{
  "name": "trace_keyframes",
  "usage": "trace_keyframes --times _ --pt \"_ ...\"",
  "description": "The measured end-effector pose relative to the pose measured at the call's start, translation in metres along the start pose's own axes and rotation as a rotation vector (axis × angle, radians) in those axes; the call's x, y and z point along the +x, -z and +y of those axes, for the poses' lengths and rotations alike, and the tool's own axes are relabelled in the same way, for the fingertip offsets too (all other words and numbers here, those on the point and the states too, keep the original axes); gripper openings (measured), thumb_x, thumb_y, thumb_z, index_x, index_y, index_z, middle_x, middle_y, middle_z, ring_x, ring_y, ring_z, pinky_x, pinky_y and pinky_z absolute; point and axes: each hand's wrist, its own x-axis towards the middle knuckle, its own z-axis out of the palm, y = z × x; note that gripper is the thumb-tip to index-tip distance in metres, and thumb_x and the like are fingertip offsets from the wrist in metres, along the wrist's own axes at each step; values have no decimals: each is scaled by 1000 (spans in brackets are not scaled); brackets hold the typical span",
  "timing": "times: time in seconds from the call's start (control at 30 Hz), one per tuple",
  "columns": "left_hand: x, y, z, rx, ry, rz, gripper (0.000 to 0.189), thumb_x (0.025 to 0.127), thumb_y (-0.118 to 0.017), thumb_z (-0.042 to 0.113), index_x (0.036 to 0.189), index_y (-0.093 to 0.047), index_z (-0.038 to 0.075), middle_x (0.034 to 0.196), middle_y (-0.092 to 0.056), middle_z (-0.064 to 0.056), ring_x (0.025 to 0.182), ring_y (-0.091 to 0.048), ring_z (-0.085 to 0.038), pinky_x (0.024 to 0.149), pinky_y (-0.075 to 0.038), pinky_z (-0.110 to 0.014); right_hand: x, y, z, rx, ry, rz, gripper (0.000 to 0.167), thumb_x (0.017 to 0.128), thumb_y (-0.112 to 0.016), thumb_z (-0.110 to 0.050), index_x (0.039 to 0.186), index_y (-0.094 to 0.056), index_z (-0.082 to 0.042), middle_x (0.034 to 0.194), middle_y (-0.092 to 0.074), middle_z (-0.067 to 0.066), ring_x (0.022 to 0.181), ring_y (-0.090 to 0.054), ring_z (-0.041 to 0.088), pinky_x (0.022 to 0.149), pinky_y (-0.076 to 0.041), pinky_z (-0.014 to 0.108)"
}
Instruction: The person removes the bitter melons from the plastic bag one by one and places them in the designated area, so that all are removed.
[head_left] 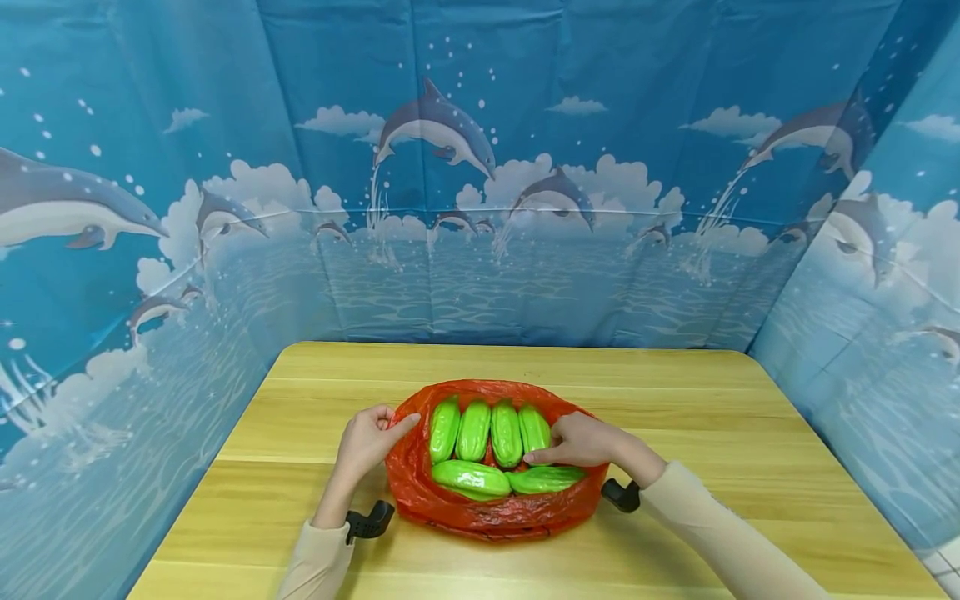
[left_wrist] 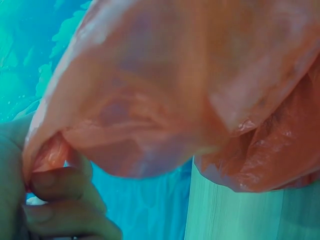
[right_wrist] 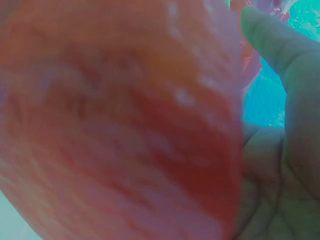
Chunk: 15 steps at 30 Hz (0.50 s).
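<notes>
A red plastic bag [head_left: 487,518] lies on the table with its mouth spread wide. Inside are several glossy green, ribbed, long gourds [head_left: 474,431]: a row set side by side at the back, and two lying crosswise in front [head_left: 471,480]. At the left rim my left hand [head_left: 365,446] pinches the thin plastic between thumb and fingers. My right hand [head_left: 581,439] reaches over the right rim, its thumb at the lower end of the rightmost gourd [head_left: 534,425]. In the right wrist view the bag hides those fingers, so I cannot tell whether they grip that gourd.
The bag stands near the front middle of a wooden table [head_left: 300,400]. A dolphin-print curtain [head_left: 450,283] hangs behind the table and along both sides. Black wrist mounts [head_left: 370,520] sit at both wrists, close beside the bag.
</notes>
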Motion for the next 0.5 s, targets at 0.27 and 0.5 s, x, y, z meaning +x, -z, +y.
trace_keyframes --times 0.27,0.5 --pt "-1 0 3 -8 1 -4 44 80 -74 44 66 -49 11 52 -31 3 49 -32 -14 52 -27 -28 2 -3 0 -20 -20 -8 57 85 -62 -55 49 -36 -19 45 -18 -12 42 -16 7 47 -21 26" --pt "-1 0 3 -3 2 0 42 81 -74 41 66 -49 11 52 -31 3 49 -33 -15 51 -26 -27 2 -4 -2 -41 -27 -20 57 84 -64 -54 49 -35 -19 44 -18 -12 42 -17 7 47 -22 25"
